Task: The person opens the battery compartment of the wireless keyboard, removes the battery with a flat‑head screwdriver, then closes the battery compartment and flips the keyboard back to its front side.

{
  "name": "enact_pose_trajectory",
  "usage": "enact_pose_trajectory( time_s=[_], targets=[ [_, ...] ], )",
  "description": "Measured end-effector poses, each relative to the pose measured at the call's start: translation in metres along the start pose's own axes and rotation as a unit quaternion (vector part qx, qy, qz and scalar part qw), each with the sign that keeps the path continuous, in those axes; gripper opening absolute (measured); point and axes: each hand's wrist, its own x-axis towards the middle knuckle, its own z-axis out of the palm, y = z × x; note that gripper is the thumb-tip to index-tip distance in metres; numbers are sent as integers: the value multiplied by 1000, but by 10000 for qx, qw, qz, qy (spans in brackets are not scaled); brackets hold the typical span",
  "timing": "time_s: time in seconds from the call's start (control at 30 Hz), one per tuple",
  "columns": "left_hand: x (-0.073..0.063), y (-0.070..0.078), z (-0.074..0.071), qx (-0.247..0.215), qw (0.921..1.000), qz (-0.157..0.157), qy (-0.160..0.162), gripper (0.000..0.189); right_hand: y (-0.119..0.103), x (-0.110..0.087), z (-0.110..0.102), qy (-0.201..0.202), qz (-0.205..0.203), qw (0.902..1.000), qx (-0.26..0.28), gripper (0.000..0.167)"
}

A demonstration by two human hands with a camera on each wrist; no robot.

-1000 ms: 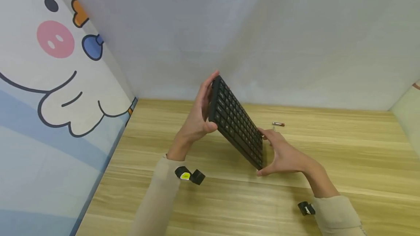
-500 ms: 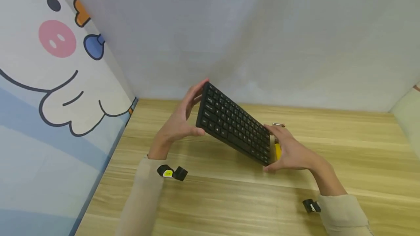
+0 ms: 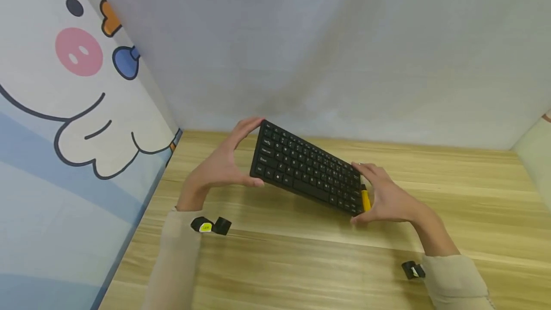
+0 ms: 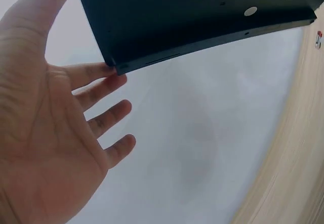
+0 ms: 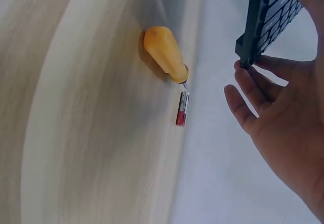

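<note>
A black compact keyboard [image 3: 306,169] is held up in both hands, tilted with its keys toward me and its left end higher. My left hand [image 3: 217,165] grips the left end, thumb at the near corner and fingertips at the far one. The right hand [image 3: 389,198] spans the other end the same way. Seen from the left wrist, the keyboard's dark underside [image 4: 192,19] bears a pale oval spot. On the table beyond the right end lies a screwdriver [image 5: 166,54] with a yellow handle, partly hidden by that hand in the head view.
A red-and-silver battery [image 5: 182,108] lies by the screwdriver's tip. The wood-grain table [image 3: 301,262] ends at a pale back wall [image 3: 323,51]. A cartoon-printed panel [image 3: 34,166] stands along the left.
The keyboard has turned to face me more and its left end has come down leftward with the left hand. My right hand has shifted slightly right; the screwdriver handle has come into view.
</note>
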Motion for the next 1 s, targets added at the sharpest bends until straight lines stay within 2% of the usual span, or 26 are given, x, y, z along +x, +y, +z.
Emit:
enact_pose_trajectory(
  time_s=[0.23,0.53,0.77,0.9,1.0],
  targets=[
    [-5,-6,-3,283,9985,-428,-203,127,4,1,-4,93,26,10000,-13,135],
    [-5,-16,-3,1093,9894,-818,-490,134,9,3,-5,209,110,9994,-235,135],
    [-9,-30,2,1346,9824,-1153,-582,136,8,5,-9,236,170,9985,-462,134],
    [-12,-42,7,1493,9761,-1440,-649,138,7,7,-11,289,114,9981,-533,134],
    [-15,-52,11,1602,9727,-1530,-688,137,6,8,-11,323,98,9978,-577,133]
  ],
)
